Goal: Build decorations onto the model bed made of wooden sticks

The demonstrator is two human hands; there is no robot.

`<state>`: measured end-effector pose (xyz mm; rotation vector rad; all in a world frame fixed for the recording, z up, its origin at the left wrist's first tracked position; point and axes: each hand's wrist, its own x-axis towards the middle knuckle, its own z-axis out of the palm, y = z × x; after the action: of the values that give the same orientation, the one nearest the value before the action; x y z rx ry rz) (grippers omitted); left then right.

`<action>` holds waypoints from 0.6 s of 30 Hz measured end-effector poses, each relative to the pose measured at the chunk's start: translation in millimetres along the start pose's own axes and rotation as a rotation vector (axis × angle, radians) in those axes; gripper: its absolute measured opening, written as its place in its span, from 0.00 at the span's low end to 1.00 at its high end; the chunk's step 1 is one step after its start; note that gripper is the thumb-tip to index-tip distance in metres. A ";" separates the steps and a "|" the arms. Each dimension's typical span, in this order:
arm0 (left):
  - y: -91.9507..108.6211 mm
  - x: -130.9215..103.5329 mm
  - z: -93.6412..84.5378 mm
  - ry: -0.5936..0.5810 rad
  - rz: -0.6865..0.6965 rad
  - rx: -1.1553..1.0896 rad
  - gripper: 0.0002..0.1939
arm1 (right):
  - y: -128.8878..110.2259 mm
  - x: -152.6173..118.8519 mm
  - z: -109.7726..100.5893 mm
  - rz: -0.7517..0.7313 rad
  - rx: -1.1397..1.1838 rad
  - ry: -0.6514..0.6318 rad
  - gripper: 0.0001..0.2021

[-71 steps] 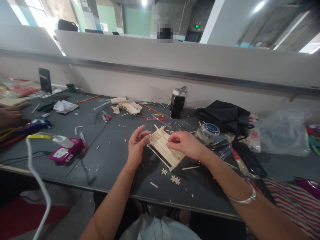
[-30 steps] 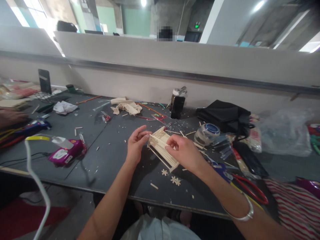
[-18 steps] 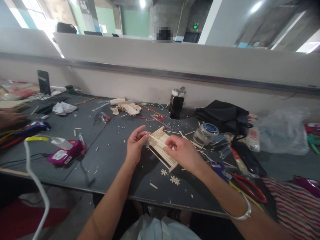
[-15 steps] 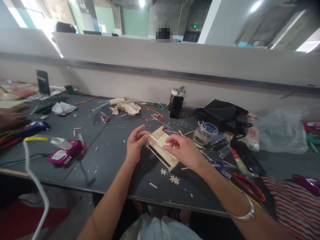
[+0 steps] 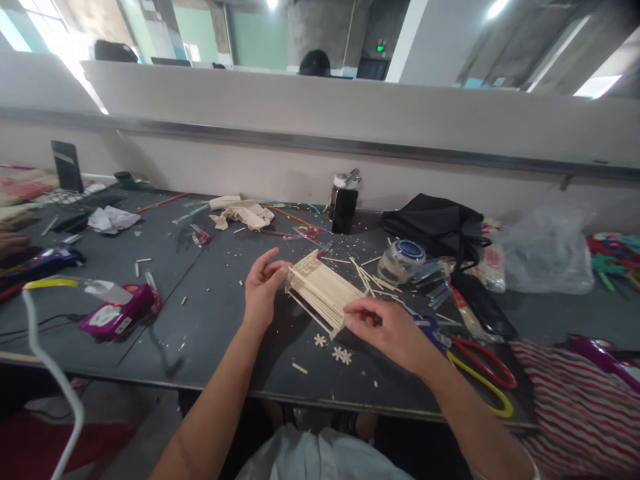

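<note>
A small model built of thin pale wooden sticks (image 5: 327, 288) rests tilted on the dark table in front of me. Its top is a row of sticks laid side by side, with a patterned strip at the far left end. My left hand (image 5: 263, 287) pinches its left corner between thumb and fingers. At the opposite end my right hand (image 5: 383, 328) grips the near right corner, its fingers curled. Loose sticks (image 5: 367, 275) lie just behind the model. Several small flower-shaped wooden pieces (image 5: 342, 355) are on the table in front of it.
Right of the model are a clear jar with blue lid (image 5: 401, 261), red-and-yellow-handled pliers (image 5: 483, 363), a dark phone (image 5: 484, 308) and a black bag (image 5: 435, 223). A phone (image 5: 345, 211) stands upright behind. A purple power strip (image 5: 120, 312) lies left. Another person's hand (image 5: 13, 245) shows far left.
My right hand has moved from above the model's top sticks to its near right corner, uncovering the top. My left hand stays at the left corner. The whole view has shifted slightly.
</note>
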<state>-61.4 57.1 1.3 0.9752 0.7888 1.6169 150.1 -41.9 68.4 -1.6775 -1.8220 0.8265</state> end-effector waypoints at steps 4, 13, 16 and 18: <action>-0.1 -0.1 0.4 0.000 0.008 0.004 0.22 | -0.2 -1.3 0.9 0.010 0.053 -0.022 0.10; -1.1 0.2 0.9 0.012 0.018 0.024 0.22 | 6.9 -3.5 13.7 0.015 0.146 0.087 0.10; -1.1 0.3 1.2 0.009 0.019 0.018 0.22 | 5.6 -3.8 17.1 0.028 0.179 0.108 0.10; -1.4 0.3 1.3 0.006 0.018 0.013 0.22 | 4.4 -4.4 18.5 0.038 0.207 0.123 0.10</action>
<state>-59.6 57.7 0.8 0.9895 0.7983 1.6327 139.9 -47.7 52.8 -1.5977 -1.5701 0.8758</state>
